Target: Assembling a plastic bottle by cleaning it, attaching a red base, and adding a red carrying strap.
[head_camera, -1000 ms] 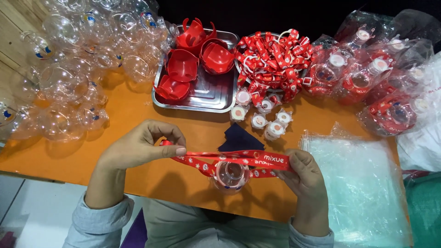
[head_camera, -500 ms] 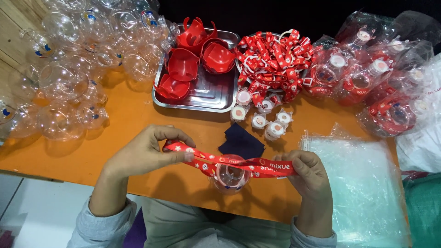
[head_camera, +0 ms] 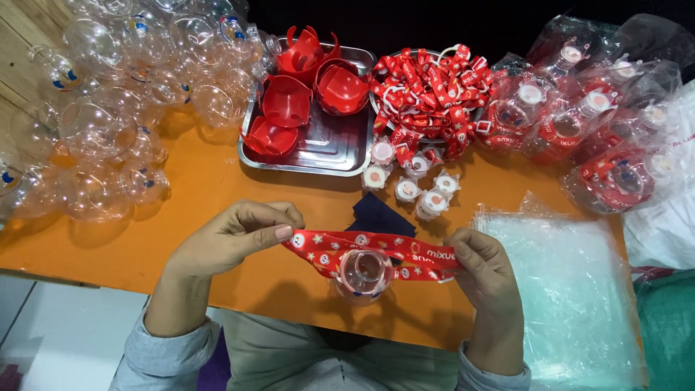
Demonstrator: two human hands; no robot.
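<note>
Both hands are holding a red printed strap stretched level above the orange table. The left hand is pinching one end, its grip closed on the strap; the right hand is clamping the other end. Compared with a second ago, the strap is sitting straighter and tauter, the left hand having shifted inward. A clear round bottle is hanging at the strap's middle, suggesting the fitting is nearly seated.

Clear plastic bottles crowd the upper left; red cups fill a steel tray top centre; clear bags lie lower right.
</note>
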